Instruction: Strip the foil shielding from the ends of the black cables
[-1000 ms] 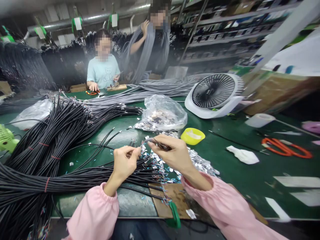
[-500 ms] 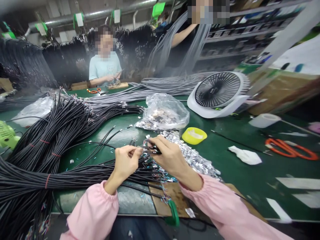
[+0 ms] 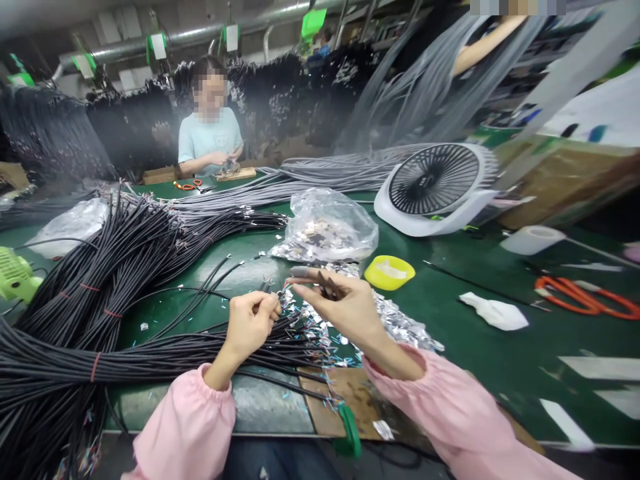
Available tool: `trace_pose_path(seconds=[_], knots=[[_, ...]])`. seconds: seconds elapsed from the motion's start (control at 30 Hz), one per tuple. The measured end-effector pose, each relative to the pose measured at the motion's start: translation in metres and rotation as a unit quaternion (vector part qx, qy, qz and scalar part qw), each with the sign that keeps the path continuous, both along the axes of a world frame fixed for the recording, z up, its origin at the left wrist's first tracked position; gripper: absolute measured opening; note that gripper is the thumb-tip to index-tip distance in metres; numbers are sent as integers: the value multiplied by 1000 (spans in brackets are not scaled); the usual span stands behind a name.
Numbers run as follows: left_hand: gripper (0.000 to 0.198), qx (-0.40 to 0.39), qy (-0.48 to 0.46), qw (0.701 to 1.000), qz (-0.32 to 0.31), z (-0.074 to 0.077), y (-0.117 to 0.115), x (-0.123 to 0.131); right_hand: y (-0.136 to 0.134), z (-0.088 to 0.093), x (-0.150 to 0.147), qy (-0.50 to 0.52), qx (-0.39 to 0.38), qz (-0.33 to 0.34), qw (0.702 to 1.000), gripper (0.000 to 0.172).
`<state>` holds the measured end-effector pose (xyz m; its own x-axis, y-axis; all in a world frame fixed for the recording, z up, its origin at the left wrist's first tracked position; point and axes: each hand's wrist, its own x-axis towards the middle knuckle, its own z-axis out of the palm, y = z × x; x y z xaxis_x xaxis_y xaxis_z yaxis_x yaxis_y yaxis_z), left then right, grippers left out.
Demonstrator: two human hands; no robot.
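Note:
My left hand [image 3: 251, 321] is pinched shut on the end of a thin black cable [image 3: 200, 303] just above a flat bundle of black cables [image 3: 150, 357]. My right hand [image 3: 340, 303] is closed on a small dark tool [image 3: 325, 283], held a little right of the cable end. Its forefinger is stretched out toward the left hand. A heap of silver foil scraps [image 3: 395, 323] lies under and to the right of my right hand. Both sleeves are pink.
Big black cable bundles [image 3: 100, 267] fill the left of the green table [image 3: 450, 347]. A clear bag of scraps [image 3: 330, 227], a yellow dish [image 3: 389, 272], a white fan [image 3: 435, 187], orange scissors [image 3: 585, 297] and a tape roll [image 3: 530, 239] lie behind. One person [image 3: 210, 133] sits opposite; another carries grey cables [image 3: 430, 87].
My right hand has drawn back to the right from the cable end and lifted a little. The standing person with the grey cables has walked right. My left hand has barely moved.

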<state>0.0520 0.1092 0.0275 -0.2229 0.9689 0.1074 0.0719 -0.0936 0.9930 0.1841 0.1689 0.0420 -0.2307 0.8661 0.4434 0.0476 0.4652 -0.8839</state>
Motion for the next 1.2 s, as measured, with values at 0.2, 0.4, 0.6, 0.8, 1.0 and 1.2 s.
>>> trace_pose_path(seconds=[0.2,0.4,0.6,0.8,1.0,1.2], knots=[[29,8,41,999,29,3,-3,3,-5,4,2,17,20,5,1000,14],[25,22,59,997,41,1,-1,4,-8,2,2,-6,53,-20,998,16],[25,19,72,996,41,1,-1,3,-9,0,2,-19,70,-24,997,15],[26,5,75,996,43,3,-3,4,-10,1,1,-4,71,-20,997,14],[29,-2,58,998,30,1,-1,3,-8,1,-1,13,3,-18,1000,19],[31,-5,56,998,26,1,-1,2,-6,-3,-1,19,-8,-19,1000,26]])
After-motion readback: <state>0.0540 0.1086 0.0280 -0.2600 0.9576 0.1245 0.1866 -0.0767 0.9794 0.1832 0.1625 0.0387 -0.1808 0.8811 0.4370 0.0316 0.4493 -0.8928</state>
